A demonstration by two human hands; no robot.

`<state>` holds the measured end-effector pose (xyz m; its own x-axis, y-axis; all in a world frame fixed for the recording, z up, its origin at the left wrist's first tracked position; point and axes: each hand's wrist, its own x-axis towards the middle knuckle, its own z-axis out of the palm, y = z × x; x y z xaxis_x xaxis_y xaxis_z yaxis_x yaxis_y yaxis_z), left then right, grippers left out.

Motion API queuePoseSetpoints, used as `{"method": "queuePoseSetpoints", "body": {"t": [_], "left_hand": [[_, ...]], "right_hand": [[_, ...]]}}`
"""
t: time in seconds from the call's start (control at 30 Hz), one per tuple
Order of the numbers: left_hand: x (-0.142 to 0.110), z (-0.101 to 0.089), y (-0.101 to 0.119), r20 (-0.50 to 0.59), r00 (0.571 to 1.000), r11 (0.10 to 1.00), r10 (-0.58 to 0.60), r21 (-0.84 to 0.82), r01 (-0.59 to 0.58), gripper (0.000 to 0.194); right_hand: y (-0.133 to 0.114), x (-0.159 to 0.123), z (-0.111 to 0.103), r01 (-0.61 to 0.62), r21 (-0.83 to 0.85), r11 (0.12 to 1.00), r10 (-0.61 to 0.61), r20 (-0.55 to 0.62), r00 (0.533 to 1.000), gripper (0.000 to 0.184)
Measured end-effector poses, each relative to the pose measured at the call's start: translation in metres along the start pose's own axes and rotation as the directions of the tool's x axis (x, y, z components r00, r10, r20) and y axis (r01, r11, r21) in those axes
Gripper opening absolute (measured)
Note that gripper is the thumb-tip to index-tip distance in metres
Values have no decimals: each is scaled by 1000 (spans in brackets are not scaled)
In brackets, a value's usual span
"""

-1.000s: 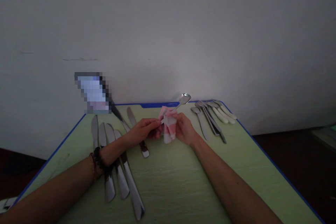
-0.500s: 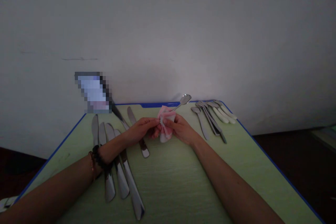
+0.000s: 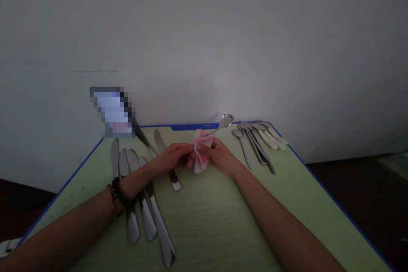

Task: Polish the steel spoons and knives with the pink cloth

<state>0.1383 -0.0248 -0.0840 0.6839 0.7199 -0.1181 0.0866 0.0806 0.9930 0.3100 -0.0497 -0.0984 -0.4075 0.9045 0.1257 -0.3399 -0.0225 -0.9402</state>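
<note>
At the left of the table (image 3: 204, 238), a pixelated screen (image 3: 113, 112) stands near the back corner. To its right and nearer the viewer, four knives (image 3: 163, 233) lie side by side, partly covered by the left forearm, which wears a dark bracelet (image 3: 119, 191). A dark-handled utensil (image 3: 143, 137) slants from beside the screen toward the left wrist; its near part is hidden. A separate knife (image 3: 176, 183) lies farther right and passes beneath the left hand (image 3: 174, 156). That hand's thumb and fingers are drawn together around the handle end of a spoon (image 3: 227, 120), though the grip is mostly hidden. The spoon is at the centre, raised above the table's far part, its bowl pointing up and to the right. A pink and white cloth (image 3: 202, 139) is wrapped about its handle. The right hand (image 3: 221, 157) holds the cloth from the other side, fingers closed, thumb across the front. One second earlier this thumb lay at the cloth's edge and the folds hung looser; now they are bunched, and the bowl has shifted slightly rightward. Beyond the right hand lie a small spoon (image 3: 246, 155), a cluster of metal cutlery (image 3: 255, 144) and some white-handled pieces (image 3: 268, 140), unchanged in position. The wall (image 3: 204, 42) rises behind the table.
</note>
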Motion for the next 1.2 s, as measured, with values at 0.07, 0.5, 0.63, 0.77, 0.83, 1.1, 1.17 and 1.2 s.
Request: {"method": "queuePoseSetpoints", "body": {"t": [0.07,0.5,0.63,0.77,0.83,1.1,1.17,1.2], "left_hand": [[0,2,1,-18,1000,1000,-3,20,3,39],[-4,6,9,-32,999,997,6,82,-3,44],[-3,6,10,-32,999,995,32,95,-29,43],[-3,6,10,-52,998,994,40,104,-35,42],[-3,6,10,-58,998,993,32,114,-25,42],[-3,7,9,-85,996,997,-7,72,13,41],[-2,7,9,-79,997,998,-22,57,26,43],[-2,7,9,-81,996,998,-32,50,36,43]], "right_hand": [[0,0,0,-14,6,1000,14,3,1000,30],[-4,-1,2,-35,59,998,36,-30,999,27],[-4,-1,3,-21,62,998,25,-61,998,27],[-4,-1,3,-20,54,998,24,-79,997,27],[-3,0,3,-19,55,998,25,-96,995,27],[-4,0,4,-17,54,998,19,-36,999,25],[-5,0,4,-16,47,999,17,-26,1000,26],[-5,0,4,-18,43,999,19,-22,1000,26]]}}
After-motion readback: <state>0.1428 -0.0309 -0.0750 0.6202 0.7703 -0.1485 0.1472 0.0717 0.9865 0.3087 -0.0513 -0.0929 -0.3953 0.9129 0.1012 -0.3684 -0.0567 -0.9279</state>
